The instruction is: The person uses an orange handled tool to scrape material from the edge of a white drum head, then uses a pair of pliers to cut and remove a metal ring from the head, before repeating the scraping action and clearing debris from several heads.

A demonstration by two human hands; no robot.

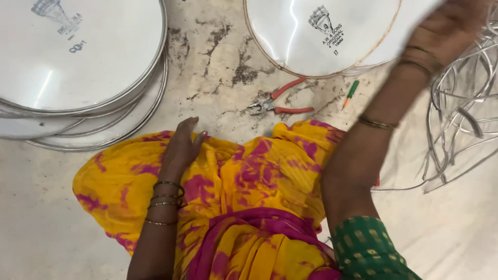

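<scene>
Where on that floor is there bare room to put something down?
Bare floor lies lower left, between the stacked drumheads and the yellow cloth. A stained strip runs between the two drumhead piles. It is crowded by the pliers and at right, where the right hand reaches over tangled metal hoops.

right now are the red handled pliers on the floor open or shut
Open: the pliers lie flat on the stone floor with their two red handles spread apart in a V. Neither hand touches them.
</scene>
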